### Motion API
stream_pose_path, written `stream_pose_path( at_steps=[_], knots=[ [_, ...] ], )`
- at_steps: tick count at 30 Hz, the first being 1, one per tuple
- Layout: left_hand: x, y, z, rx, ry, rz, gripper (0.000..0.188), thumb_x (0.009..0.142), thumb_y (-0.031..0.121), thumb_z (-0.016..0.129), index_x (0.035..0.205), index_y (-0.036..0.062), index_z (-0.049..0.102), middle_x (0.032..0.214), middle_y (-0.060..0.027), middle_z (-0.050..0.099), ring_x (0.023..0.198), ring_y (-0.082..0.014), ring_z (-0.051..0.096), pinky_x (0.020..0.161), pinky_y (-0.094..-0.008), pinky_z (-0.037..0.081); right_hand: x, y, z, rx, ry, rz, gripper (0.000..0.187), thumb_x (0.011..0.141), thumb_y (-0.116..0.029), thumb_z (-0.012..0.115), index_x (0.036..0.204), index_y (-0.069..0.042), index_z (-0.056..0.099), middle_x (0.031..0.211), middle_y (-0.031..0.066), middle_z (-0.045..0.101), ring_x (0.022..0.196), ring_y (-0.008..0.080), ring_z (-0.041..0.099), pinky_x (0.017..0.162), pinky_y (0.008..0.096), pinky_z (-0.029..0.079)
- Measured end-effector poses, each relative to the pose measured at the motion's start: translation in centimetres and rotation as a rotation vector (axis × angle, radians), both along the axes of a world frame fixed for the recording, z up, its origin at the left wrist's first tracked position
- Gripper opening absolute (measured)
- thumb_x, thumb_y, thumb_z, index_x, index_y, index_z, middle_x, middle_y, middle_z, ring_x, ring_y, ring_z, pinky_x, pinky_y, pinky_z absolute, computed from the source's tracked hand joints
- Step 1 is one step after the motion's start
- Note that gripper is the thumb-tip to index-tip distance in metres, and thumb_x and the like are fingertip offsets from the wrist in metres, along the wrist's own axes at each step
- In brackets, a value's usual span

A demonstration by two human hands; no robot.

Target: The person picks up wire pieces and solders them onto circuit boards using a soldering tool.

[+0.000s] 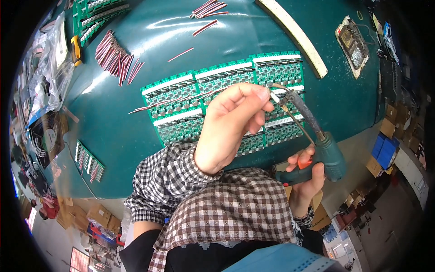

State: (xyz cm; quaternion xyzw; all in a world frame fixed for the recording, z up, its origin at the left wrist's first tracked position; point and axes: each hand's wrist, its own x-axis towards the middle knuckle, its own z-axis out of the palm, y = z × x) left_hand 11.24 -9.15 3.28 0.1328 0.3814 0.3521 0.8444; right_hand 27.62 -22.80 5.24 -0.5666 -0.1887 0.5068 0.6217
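My right hand (306,177) is wrapped round the handle of a green soldering gun (333,158) with an orange-red trigger. Its dark barrel (306,109) points up and to the left, and a thin metal feed tube (299,124) runs alongside it to a white end piece (274,97). My left hand (233,120) is closed in a pinch right at that white piece; what sits between the fingertips is too small to tell. Thin red, black and white wires (172,100) stretch leftward from behind this hand. Under both hands lie green circuit boards (176,129) in rows.
Bundles of short red and white wires lie at left (113,56) and at the back (208,9). A yellow-handled screwdriver (76,50), plastic bags (47,54) and a small board (89,161) are left. A pale curved strip (294,36) and a dirty soldering tray (353,45) are right.
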Motion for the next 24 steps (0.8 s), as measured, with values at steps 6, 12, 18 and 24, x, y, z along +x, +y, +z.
stream_pose_path(
  at_steps=[6,12,18,24],
  knots=[
    [0.1,0.2,0.1,-0.086,-0.003,0.017,0.014,0.088,0.014,0.055,0.095,0.0025,0.059,0.079,-0.0031,0.061,0.057,-0.0049,0.05,0.05,-0.0172,0.04,-0.3,0.4,0.2,-0.038,0.026,-0.002,0.044,0.084,-0.031,0.058,0.103,0.006,0.047,0.081,0.0121,0.054,0.073,0.0273,0.063,0.055,0.0317,0.056],
    [1.0,1.0,0.2,-0.167,-0.056,-0.074,0.015,0.087,0.015,0.056,0.093,0.0017,0.06,0.079,-0.003,0.061,0.06,-0.0067,0.052,0.051,-0.0193,0.042,0.2,0.4,0.7,-0.059,0.041,-0.014,0.04,0.09,-0.034,0.05,0.103,0.003,0.046,0.083,0.0072,0.049,0.074,0.0204,0.059,0.053,0.0258,0.052],
    [0.4,1.2,1.3,-0.01,0.169,-0.159,0.02,0.089,0.018,0.053,0.1,0.002,0.056,0.083,-0.0021,0.059,0.063,-0.0063,0.049,0.054,-0.0189,0.039,5.8,1.9,3.3,0.043,-0.391,-0.292,0.036,0.091,-0.032,0.047,0.105,0.001,0.048,0.084,0.0065,0.055,0.079,0.0194,0.06,0.055,0.0246,0.052],
    [-1.8,1.7,0.8,1.007,0.967,-0.091,0.014,0.079,0.0,0.061,0.092,0.0003,0.056,0.085,-0.0064,0.056,0.079,-0.0156,0.054,0.071,-0.026,0.044,11.2,7.8,2.1,-0.049,-0.968,-0.442,0.023,0.084,-0.012,0.058,0.097,0.008,0.057,0.086,0.0155,0.062,0.074,0.0223,0.064,0.059,0.0269,0.055]
  ],
)
